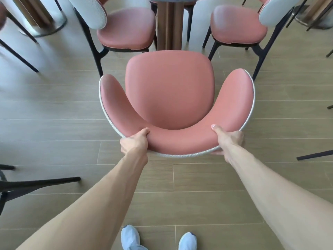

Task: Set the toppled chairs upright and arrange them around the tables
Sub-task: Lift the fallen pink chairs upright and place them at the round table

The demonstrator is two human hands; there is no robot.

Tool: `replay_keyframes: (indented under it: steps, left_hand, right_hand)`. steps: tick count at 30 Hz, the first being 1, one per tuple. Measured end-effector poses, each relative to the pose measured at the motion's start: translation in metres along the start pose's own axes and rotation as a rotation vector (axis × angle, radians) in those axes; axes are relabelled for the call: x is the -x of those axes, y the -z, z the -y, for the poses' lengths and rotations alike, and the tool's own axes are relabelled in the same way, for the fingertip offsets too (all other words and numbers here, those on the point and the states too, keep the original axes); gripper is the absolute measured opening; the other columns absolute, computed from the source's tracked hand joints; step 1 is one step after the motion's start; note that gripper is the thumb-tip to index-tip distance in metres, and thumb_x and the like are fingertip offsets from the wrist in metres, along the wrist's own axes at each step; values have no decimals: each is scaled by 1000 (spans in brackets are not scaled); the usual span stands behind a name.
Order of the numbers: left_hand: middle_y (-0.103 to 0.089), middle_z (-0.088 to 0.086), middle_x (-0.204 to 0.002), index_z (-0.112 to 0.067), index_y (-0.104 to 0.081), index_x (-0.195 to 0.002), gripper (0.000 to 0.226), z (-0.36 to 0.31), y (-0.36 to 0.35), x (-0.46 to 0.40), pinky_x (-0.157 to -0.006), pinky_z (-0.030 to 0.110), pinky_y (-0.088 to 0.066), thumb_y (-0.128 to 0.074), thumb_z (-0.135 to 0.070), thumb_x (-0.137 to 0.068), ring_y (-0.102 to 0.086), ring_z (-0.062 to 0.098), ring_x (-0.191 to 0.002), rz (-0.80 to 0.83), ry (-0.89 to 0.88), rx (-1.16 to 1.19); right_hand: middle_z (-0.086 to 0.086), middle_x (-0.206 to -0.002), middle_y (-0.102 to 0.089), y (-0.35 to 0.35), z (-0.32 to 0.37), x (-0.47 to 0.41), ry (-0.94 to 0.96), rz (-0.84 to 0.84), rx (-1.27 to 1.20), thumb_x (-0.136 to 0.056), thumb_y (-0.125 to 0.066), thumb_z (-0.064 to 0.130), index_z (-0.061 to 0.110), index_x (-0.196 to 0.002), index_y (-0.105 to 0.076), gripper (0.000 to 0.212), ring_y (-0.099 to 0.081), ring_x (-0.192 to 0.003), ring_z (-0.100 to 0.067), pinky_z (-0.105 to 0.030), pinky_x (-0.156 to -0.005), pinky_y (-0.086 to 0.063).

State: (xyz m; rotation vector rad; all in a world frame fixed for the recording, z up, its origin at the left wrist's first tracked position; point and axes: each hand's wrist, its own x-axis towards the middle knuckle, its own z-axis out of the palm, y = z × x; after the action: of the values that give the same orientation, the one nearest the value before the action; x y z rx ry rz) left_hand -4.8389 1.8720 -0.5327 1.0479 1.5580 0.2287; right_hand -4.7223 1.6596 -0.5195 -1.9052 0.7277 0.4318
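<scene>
Your left hand (134, 142) grasps the curved backrest of the pink chair (169, 91) on its left side, thumb laid over the pink inner padding and the other fingers wrapped behind the pale woven rim, out of sight. Your forearm runs straight up from the lower left corner. Your right hand (228, 139) grips the same backrest on its right side, thumb stretched flat along the padding, fingers curled under the rim. Both arms are nearly fully extended, roughly mirrored.

The chair you hold stands upright in the middle of the view, seat facing the wooden table column (169, 24), its front edge close to that column.

On the left, black chair legs (36, 183) lie low across the floor (54, 109); you cannot tell how that chair rests. Farther up, a second table's round metal base (45, 26) sits at the upper left. Left of the column stands an upright left pink chair (124, 27) with a pale backrest; right of it, a matching right pink chair (237, 24). More dark legs (314, 155) enter at the right edge. The floor is grey-brown wood-look planking, and your pale shoes (158, 239) show at the bottom.
</scene>
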Motion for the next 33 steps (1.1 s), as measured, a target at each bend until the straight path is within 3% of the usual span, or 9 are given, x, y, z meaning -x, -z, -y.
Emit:
replay_keyframes:
  steps: [4, 8, 14, 19, 23, 25, 27, 31, 33]
  left_hand:
    - [-60, 9, -101, -12, -54, -96, 51, -46, -27, -19, -75, 46, -62, -89, -32, -64, -68, 31, -85, 29, -82, 0]
    - [-69, 13, -93, -10, -62, -80, 30, -90, -53, -43, -50, 52, -60, -85, -25, -66, -71, 33, -61, 50, -119, -74]
    - [-59, 9, -56, -9, -59, -66, 23, -133, -85, -69, -52, 48, -61, -79, -22, -67, -59, 33, -30, -7, -186, -151]
    - [-64, 14, -70, -6, -57, -73, 22, -173, -110, -82, -52, 48, -61, -74, -19, -70, -67, 38, -44, 9, -230, -164]
    - [-68, 15, -85, -7, -57, -72, 18, -192, -124, -95, -60, 47, -62, -73, -17, -72, -71, 42, -61, -52, -230, -167]
    - [-68, 14, -87, -9, -55, -72, 21, -190, -123, -98, -62, 47, -63, -74, -19, -71, -72, 40, -65, -61, -206, -177]
    - [-66, 13, -84, -10, -53, -71, 23, -189, -124, -98, -55, 47, -62, -75, -20, -70, -70, 38, -59, -61, -197, -181]
    - [-66, 11, -88, -11, -56, -75, 25, -193, -127, -102, -65, 48, -63, -75, -24, -65, -72, 37, -71, -82, -200, -193]
    - [-67, 12, -87, -10, -55, -74, 25, -193, -128, -98, -60, 49, -62, -74, -23, -65, -71, 36, -56, -47, -187, -215]
  right_hand:
    - [-12, -119, -63, -26, 43, -23, 70, -23, -17, -74, -84, 36, 5, -125, -49, 69, -67, -98, -40, -53, -61, -62]
    - [-14, -116, -62, -50, 84, -45, 96, -16, -40, -77, -82, 28, 4, -124, -47, 63, -69, -87, -42, -54, -45, -58]
    - [-14, -116, -62, -78, 129, -73, 105, -25, -24, -81, -78, 24, 3, -127, -48, 59, -68, -81, -41, -55, -42, -56]
    - [-12, -120, -60, -103, 169, -98, 133, -42, 10, -82, -74, 21, 1, -132, -48, 59, -68, -89, -42, -56, -48, -58]
    - [-15, -128, -62, -124, 185, -122, 123, -150, 92, -78, -70, 17, 1, -131, -48, 60, -68, -104, -40, -53, -80, -60]
    - [-17, -131, -61, -127, 185, -125, 118, -173, 123, -79, -70, 18, 0, -132, -46, 61, -67, -109, -39, -51, -87, -58]
    - [-20, -133, -59, -126, 184, -126, 114, -155, 122, -81, -70, 19, -2, -133, -44, 61, -65, -112, -40, -51, -91, -57]
    - [-22, -133, -59, -124, 192, -119, 135, -152, 107, -85, -70, 18, -3, -131, -42, 58, -66, -110, -41, -51, -88, -58]
    - [-19, -130, -60, -120, 192, -118, 143, -154, 129, -87, -71, 21, -3, -131, -42, 58, -68, -106, -41, -51, -84, -60]
